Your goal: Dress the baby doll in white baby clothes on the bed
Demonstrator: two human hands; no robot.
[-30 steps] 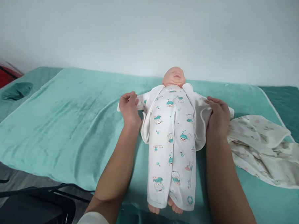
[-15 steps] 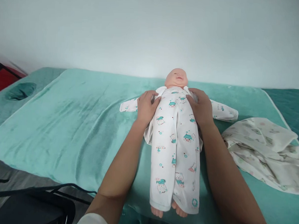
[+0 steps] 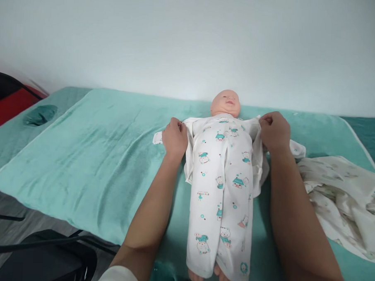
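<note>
A baby doll (image 3: pixel 225 103) lies face up, its feet towards me. White printed baby trousers (image 3: pixel 210 187) cover it from chest to ankles, and its toes stick out below. Beneath them is an open white baby shirt (image 3: pixel 189 167), its sleeves spread to both sides. At the doll's shoulder on the left, my left hand (image 3: pixel 175 139) is closed on the shirt's edge. My right hand (image 3: pixel 275 132) pinches the shirt's other edge and holds it stretched out from the shoulder on the right. Both hands partly hide the sleeves.
The doll lies on a green padded bed cover (image 3: pixel 127 154) against a white wall (image 3: pixel 179 45). A crumpled pale printed cloth (image 3: pixel 343 197) is at the right. A face hole (image 3: pixel 40 115) shows at the far left, and a black chair (image 3: pixel 46 254) stands at the lower left.
My hands have moved outwards from the doll's chest, drawing the shirt's front edges apart. The right hand has moved farther. The view has shifted slightly.
</note>
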